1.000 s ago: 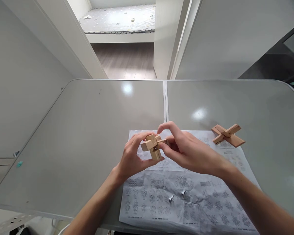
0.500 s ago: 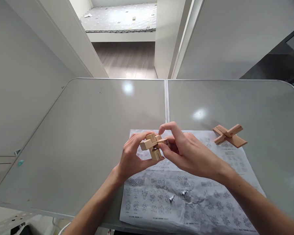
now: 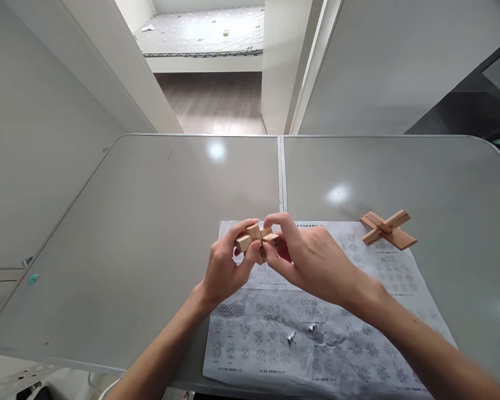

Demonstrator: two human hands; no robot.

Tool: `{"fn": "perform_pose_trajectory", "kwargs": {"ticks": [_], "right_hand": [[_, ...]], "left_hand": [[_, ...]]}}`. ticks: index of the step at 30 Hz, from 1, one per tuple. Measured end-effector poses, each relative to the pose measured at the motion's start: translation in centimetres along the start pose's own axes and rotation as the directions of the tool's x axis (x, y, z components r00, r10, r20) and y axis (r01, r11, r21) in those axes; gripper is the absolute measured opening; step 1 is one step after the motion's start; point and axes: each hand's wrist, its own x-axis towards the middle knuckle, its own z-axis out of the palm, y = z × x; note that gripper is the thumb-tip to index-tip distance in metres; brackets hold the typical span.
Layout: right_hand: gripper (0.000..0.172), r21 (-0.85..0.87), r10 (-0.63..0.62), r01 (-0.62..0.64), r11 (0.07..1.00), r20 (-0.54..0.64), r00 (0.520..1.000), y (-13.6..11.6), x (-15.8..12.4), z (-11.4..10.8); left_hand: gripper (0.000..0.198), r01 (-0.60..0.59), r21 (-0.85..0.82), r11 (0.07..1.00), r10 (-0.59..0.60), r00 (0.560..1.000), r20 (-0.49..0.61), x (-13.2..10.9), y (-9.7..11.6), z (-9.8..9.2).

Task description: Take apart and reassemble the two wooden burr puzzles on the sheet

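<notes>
A light wooden interlocking burr puzzle (image 3: 255,232) is held above the top edge of a printed sheet (image 3: 270,328). My left hand (image 3: 227,264) grips it from the left, with the thumb pressed on its near side. From the right, my right hand (image 3: 312,258) closes thumb and fingers on the block end marked "2", its index finger arched over the top. Fingers hide the puzzle's underside and part of its near end. To the right, a reddish wooden cross-shaped puzzle (image 3: 388,229) rests partly on the sheet's upper right corner, apart from both hands.
The grey folding table (image 3: 150,222) has a seam (image 3: 281,166) down its middle. The sheet is creased, with small torn spots (image 3: 290,337) near its centre. Beyond the table's far edge are a doorway and a bed (image 3: 204,33).
My left thumb has moved up from beneath the puzzle onto its near side. The puzzle has turned so its block ends sit closer together, and both hands have drawn in around it.
</notes>
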Motion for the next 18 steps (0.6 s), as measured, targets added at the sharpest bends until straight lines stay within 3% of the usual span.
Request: {"fn": "perform_pose_trajectory", "kwargs": {"ticks": [10,18], "right_hand": [[0.015,-0.019,-0.021,0.021,1.000,-0.020,1.000,-0.25,-0.12,0.79],[0.016,0.007,0.022,-0.022,1.000,-0.004,1.000,-0.47,-0.09,0.92]], "left_hand": [[0.019,0.122,-0.065,0.990,-0.124,0.992,-0.029,-0.33,0.48,0.53],[0.020,0.103,-0.122,0.987,-0.103,0.995,0.006,-0.15,0.47,0.72]]}}
